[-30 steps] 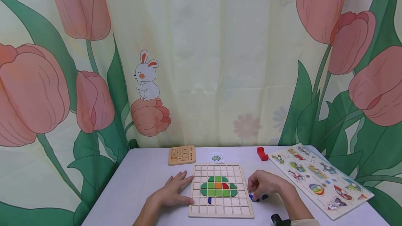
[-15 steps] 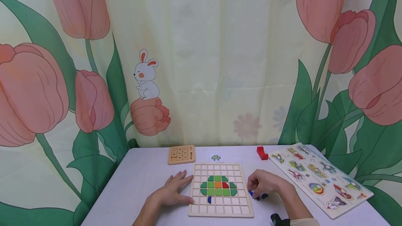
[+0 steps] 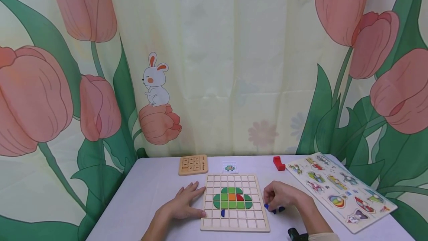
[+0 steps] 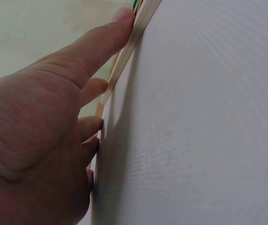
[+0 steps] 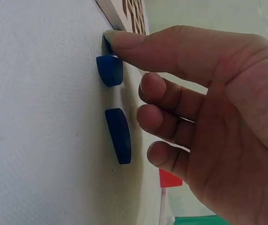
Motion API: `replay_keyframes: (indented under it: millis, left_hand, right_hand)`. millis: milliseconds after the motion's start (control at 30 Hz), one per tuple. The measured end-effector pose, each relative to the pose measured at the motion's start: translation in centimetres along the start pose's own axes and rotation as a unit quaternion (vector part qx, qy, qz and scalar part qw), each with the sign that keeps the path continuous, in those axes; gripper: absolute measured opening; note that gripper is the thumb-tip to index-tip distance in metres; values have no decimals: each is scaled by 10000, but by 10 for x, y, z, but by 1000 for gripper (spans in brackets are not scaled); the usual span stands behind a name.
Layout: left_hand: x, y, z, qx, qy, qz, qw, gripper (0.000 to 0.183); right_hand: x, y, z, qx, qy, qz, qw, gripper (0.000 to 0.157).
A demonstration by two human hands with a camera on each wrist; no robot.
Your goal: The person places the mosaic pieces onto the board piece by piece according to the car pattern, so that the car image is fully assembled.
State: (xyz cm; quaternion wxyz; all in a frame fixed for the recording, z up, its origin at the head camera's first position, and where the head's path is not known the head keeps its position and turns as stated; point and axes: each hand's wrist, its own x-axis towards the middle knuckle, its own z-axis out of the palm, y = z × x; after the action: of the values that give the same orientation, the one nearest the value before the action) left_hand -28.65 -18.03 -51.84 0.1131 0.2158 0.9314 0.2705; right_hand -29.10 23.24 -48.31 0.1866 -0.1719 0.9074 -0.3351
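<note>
My left hand [image 3: 180, 203] lies with fingers spread along the left edge of a wooden grid board [image 3: 214, 223]. Its thumb rests on the frame, as the left wrist view also shows. Green, orange and red pieces fill cells mid-board, and one blue half-round piece [image 3: 223, 213] lies below them. Right of the board, my right hand [image 3: 282, 194] is bent down to the cloth. In the right wrist view its thumb presses at a blue piece [image 5: 107, 45], the index finger hidden behind; the other fingers curl. Two more blue pieces, one thick [image 5: 109, 71] and one longer [image 5: 119, 137], lie close by.
Behind the board lie a small printed pattern card [image 3: 230, 167] and a wooden number puzzle [image 3: 193, 165]. A red block [image 3: 279, 163] sits at the back right. A large picture puzzle board [image 3: 347, 196] lies slanted on the right. A tulip curtain [image 3: 214, 66] hangs behind the table.
The right fingers have shifted the blue pieces slightly beneath them. The left hand and the board have kept their places.
</note>
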Motion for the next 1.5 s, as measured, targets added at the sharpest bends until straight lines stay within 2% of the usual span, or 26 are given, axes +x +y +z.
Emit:
replay_keyframes:
  millis: [400, 667, 833, 1233, 1500]
  left_hand:
    - [-2, 0, 2, -19, 47, 91, 9999, 94]
    - [-2, 0, 2, -25, 34, 96, 9999, 94]
    - [-1, 0, 2, -26, 31, 80, 10000, 94]
    - [-1, 0, 1, 1, 22, 59, 10000, 94]
    - [1, -2, 1, 41, 41, 60, 10000, 94]
  right_hand:
    - [3, 5, 2, 99, 42, -53, 9999, 19]
    - [2, 7, 1, -32, 298, -32, 9995, 15]
    - [5, 9, 1, -104, 371, -99, 9992, 17]
    - [2, 7, -1, -141, 582, 169, 9981, 13]
    - [4, 5, 1, -217, 533, 321, 9978, 16]
